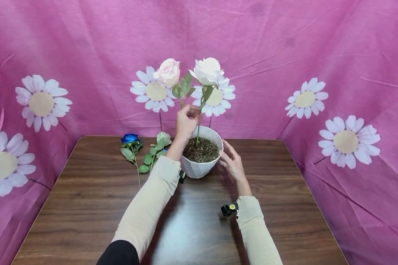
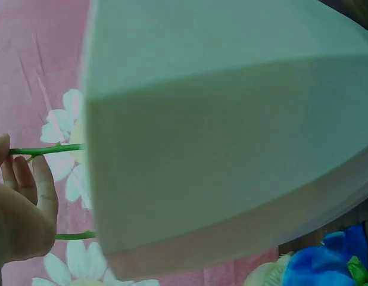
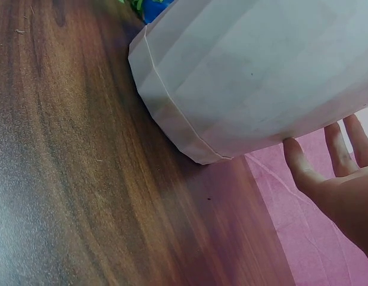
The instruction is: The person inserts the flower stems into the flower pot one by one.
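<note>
Left hand [image 1: 187,123] clamped in a pinch on white rose [image 1: 208,71] stem [image 1: 198,135]; bloom above the grip, stem below it running down to soil [image 1: 203,151] in pot [image 1: 199,170]. Pink rose [image 1: 168,71] just left, stem passing behind that hand. Right hand [image 1: 233,165] loosely spread, touching pot's right side.

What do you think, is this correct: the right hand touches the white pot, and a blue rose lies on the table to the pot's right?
The side is wrong: the head view shows the blue rose on the table, left of the white pot. The right hand does touch it.
</note>
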A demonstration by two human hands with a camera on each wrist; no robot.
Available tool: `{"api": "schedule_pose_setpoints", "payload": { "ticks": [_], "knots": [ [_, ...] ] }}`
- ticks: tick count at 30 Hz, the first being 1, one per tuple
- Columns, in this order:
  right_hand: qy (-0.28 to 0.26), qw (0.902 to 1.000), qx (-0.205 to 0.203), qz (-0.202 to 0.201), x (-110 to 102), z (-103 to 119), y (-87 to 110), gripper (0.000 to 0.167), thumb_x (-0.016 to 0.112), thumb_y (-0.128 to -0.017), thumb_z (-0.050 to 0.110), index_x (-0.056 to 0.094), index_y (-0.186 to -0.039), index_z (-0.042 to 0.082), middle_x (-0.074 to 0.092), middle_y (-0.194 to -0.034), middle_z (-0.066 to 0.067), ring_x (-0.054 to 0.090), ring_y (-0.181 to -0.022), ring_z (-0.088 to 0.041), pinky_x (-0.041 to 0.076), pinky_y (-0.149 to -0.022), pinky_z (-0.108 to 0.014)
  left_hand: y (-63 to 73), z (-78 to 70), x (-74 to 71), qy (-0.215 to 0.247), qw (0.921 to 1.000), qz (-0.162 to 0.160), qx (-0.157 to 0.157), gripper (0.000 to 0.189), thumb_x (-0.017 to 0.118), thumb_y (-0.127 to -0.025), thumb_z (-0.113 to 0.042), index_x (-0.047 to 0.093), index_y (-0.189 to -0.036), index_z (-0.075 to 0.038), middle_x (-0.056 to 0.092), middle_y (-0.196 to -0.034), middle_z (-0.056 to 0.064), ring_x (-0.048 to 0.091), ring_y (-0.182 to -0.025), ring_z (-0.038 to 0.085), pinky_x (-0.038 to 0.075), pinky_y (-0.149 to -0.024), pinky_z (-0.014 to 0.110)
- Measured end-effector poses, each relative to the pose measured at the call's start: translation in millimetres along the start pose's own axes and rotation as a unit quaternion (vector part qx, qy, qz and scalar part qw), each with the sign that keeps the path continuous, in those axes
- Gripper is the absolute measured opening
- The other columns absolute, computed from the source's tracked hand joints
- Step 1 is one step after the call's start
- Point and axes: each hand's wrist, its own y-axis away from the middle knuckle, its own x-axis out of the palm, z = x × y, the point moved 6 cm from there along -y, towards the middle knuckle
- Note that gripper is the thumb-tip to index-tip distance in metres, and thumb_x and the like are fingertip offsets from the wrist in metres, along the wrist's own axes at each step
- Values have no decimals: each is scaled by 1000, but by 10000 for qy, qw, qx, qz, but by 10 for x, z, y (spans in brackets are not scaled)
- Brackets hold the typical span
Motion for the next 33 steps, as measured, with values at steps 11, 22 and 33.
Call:
{"api": "schedule_pose_setpoints", "payload": {
  "ticks": [11, 22, 33],
  "knots": [
    [88, 9999, 26, 47, 14, 14, 6, 56, 55, -102, 3, 37, -155, 2, 40, -153, -25, 49, -128, -36, 56, -90, -37, 16, 101, 36, -769, 9966, 238, 149, 13, 76, -88, -1, 71, -99, 6, 72, -91, 20, 63, -78, 25, 50, -75, 24],
    [43, 10000, 57, 25, 2, 18, 6, 56, 55, -102, 3, 36, -155, 1, 39, -154, -25, 50, -126, -32, 56, -90, -35, 78, 75, 60, -1415, 9876, 572, 362, 15, 75, -89, -3, 71, -101, 5, 72, -92, 18, 66, -85, 31, 53, -81, 34],
    [8, 10000, 56, 37, 17, 26, 1, 56, 54, -103, 3, 35, -155, 1, 38, -155, -24, 52, -123, -28, 56, -89, -37, 111, 25, 76, -2349, 9558, 572, 1673, 10, 76, -89, -3, 69, -92, 3, 71, -89, 15, 68, -83, 31, 55, -81, 42]
  ]
}}
